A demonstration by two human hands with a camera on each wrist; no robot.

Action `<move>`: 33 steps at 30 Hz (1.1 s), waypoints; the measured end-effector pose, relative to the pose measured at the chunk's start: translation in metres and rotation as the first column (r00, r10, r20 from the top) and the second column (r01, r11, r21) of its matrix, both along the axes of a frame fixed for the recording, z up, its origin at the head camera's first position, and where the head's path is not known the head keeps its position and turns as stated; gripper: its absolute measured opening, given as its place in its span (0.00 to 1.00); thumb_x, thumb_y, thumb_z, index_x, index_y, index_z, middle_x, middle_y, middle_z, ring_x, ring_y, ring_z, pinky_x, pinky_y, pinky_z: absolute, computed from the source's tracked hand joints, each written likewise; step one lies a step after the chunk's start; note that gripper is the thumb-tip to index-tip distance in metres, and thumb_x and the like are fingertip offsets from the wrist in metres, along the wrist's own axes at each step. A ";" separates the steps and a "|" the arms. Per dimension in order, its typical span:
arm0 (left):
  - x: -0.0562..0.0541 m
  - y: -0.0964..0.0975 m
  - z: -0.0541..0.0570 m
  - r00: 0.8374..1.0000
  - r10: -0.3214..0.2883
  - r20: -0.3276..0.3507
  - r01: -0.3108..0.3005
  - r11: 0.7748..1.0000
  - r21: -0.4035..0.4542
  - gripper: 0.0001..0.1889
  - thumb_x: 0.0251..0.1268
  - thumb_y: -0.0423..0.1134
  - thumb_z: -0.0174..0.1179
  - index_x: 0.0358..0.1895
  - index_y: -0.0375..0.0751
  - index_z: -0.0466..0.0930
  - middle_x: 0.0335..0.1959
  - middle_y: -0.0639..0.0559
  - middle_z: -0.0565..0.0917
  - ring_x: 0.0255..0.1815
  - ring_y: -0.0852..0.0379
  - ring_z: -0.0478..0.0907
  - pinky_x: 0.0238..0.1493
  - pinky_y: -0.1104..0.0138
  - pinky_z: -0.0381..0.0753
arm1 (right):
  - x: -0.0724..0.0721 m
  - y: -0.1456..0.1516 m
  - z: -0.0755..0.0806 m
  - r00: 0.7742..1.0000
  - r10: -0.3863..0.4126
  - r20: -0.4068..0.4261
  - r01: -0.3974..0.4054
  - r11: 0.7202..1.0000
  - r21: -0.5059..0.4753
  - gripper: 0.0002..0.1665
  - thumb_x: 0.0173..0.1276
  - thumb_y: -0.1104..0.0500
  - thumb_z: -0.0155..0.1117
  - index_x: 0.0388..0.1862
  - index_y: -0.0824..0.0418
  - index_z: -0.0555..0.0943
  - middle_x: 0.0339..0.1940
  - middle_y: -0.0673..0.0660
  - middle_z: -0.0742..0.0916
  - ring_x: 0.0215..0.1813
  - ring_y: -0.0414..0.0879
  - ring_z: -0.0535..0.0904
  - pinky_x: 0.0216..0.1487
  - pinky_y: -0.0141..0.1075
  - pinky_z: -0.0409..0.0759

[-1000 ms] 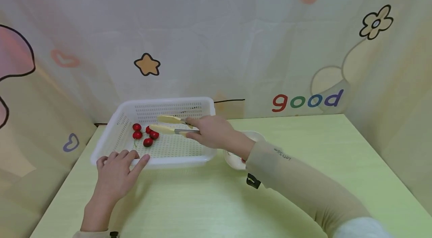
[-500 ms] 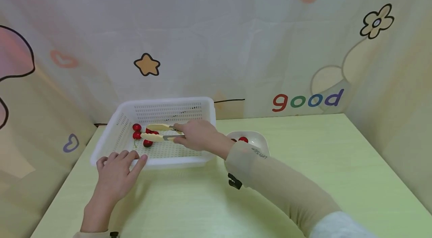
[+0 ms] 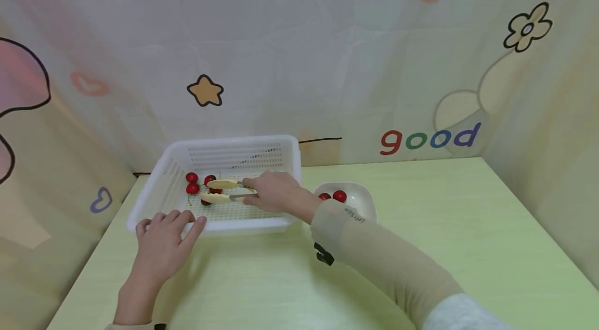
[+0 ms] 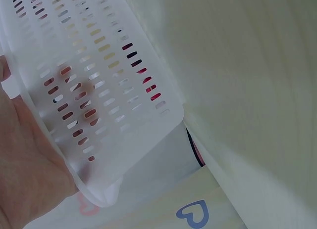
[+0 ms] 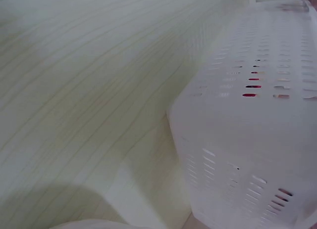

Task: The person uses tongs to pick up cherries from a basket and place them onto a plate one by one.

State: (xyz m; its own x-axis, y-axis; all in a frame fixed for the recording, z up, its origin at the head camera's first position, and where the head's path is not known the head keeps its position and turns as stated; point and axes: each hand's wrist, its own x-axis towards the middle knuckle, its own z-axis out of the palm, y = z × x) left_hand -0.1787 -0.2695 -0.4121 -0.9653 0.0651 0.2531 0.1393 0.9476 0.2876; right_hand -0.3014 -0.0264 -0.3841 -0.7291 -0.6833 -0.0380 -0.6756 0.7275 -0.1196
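Observation:
My right hand (image 3: 278, 192) grips a pair of tongs (image 3: 234, 198) with cream-coloured tips, reaching over a white slotted plastic basket (image 3: 248, 225). Its two tips stand apart over the cherries, one cherry (image 3: 216, 190) showing between them. Another dark cherry (image 3: 206, 202) is partly covered by the nearer tip. Two red cherries (image 3: 192, 188) lie just left of the tongs on the basket floor, a green stem beside them. At the basket's front left corner my left hand (image 3: 161, 244) holds the rim, fingers hooked over it; finger shapes show through the slots in the left wrist view.
A small white bowl (image 3: 365, 202) stands right of the basket with red cherries (image 3: 339, 196) inside, partly hidden by my right sleeve (image 3: 374, 247). The light green table (image 3: 262, 288) meets a printed curtain (image 3: 262, 60) at the back.
The right hand and tongs have moved left and down into the basket, then slightly toward me over the cherries. More of the bowl now shows. The left hand stays at the rim.

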 end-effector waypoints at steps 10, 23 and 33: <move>0.000 0.000 0.000 1.000 0.003 -0.009 -0.003 1.000 0.007 0.26 0.80 0.62 0.46 0.42 0.44 0.82 0.41 0.47 0.84 0.48 0.35 0.73 0.55 0.33 0.55 | 0.001 -0.004 0.001 1.000 0.015 -0.009 -0.015 0.999 0.042 0.29 0.79 0.37 0.55 0.71 0.48 0.76 0.33 0.47 0.86 0.26 0.41 0.74 0.23 0.36 0.72; 0.001 0.001 0.001 1.000 -0.007 -0.022 0.008 1.000 0.018 0.26 0.80 0.61 0.46 0.41 0.44 0.82 0.41 0.47 0.84 0.47 0.36 0.74 0.54 0.33 0.55 | 0.003 -0.005 0.000 0.999 0.017 -0.035 -0.012 0.992 0.122 0.30 0.78 0.38 0.58 0.72 0.48 0.75 0.34 0.48 0.86 0.26 0.42 0.74 0.24 0.36 0.73; 0.000 0.001 -0.001 1.000 -0.008 -0.010 0.008 1.000 0.012 0.26 0.80 0.62 0.45 0.41 0.44 0.82 0.41 0.47 0.83 0.48 0.36 0.73 0.55 0.33 0.54 | 0.004 -0.004 0.000 0.999 0.012 -0.047 -0.007 0.995 0.103 0.29 0.79 0.37 0.54 0.70 0.49 0.76 0.27 0.47 0.82 0.24 0.41 0.72 0.22 0.36 0.71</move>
State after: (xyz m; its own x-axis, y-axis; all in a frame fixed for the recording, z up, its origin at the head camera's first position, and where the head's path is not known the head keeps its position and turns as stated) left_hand -0.1784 -0.2683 -0.4128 -0.9621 0.0694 0.2638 0.1495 0.9430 0.2972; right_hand -0.2971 -0.0307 -0.3842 -0.7252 -0.6846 -0.0737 -0.6858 0.7277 -0.0123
